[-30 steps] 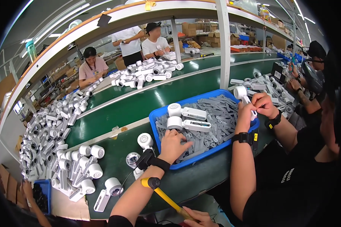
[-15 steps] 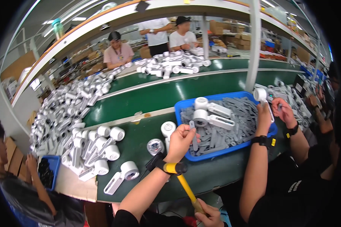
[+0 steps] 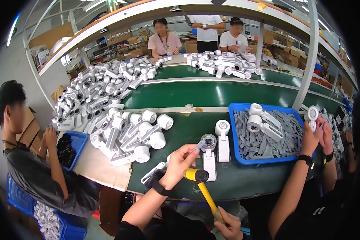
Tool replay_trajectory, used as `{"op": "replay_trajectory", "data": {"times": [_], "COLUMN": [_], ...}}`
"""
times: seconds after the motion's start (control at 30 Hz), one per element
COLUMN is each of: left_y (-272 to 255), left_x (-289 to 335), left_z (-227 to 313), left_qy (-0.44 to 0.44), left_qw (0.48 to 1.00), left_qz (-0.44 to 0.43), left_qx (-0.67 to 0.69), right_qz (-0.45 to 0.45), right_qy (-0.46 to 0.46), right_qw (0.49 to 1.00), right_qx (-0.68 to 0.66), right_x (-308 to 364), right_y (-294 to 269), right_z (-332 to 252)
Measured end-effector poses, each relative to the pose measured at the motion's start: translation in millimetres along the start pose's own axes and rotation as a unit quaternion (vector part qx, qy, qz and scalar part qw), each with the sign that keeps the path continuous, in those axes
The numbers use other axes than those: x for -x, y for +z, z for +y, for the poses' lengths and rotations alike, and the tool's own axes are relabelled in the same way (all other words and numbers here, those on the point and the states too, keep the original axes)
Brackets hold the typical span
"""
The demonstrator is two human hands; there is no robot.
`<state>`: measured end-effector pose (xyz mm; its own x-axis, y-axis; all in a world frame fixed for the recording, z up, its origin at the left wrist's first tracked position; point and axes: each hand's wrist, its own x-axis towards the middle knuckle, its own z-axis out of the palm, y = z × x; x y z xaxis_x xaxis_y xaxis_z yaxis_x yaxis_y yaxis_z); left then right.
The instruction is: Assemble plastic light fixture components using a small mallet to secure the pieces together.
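Observation:
Between the thumb and fingers of my left hand (image 3: 179, 163) is a slim grey plastic strip (image 3: 197, 146). Its tip is close to the round head of a white handheld fan (image 3: 209, 167) lying on the green bench; touching or apart, I cannot tell. A second white fan (image 3: 223, 149) lies just right of it. My right hand (image 3: 230, 226), low at the bench's front edge, grips the wooden end of a yellow-handled hammer (image 3: 206, 195). The hammer's yellow and black head is up beside my left wrist. Part of another fan (image 3: 153, 173) shows behind my left hand.
A blue tub (image 3: 239, 159) of grey strips, with white fans on top, stands to the right. A co-worker's hands (image 3: 313, 138) hold a fan beside it. White fans (image 3: 126, 134) are heaped at left, near a seated person and a blue bin (image 3: 83, 140) of black parts.
The view has swung left, so the bench appears further right. My left hand has carried the grey strip from the blue tub leftward to the fan. My right hand still holds the hammer.

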<state>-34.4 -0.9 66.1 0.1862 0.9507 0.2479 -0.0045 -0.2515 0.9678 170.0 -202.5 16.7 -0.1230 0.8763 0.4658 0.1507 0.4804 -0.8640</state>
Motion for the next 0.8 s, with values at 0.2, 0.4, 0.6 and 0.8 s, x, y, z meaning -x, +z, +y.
{"op": "replay_trajectory", "data": {"times": [0.2, 0.4, 0.6, 0.8], "left_y": [-62, -89, -80, -68], "left_x": [58, 84, 81, 80], "left_z": [-3, -18, -22, -21], "left_qy": [0.143, 0.135, 0.159, 0.143], "left_qw": [0.862, 0.835, 0.813, 0.786], "left_qz": [0.171, 0.2, 0.226, 0.228], "left_qx": [-0.455, -0.495, -0.512, -0.556], "right_qz": [0.003, -0.033, -0.04, -0.063], "right_qy": [-0.022, -0.008, -0.008, -0.01], "right_qw": [0.999, 0.999, 0.999, 0.997], "right_qx": [0.038, 0.021, 0.018, 0.041], "right_x": [-6, -5, -8, -15], "right_y": [12, 20, 27, 24], "right_z": [1, 17, 14, 18]}}
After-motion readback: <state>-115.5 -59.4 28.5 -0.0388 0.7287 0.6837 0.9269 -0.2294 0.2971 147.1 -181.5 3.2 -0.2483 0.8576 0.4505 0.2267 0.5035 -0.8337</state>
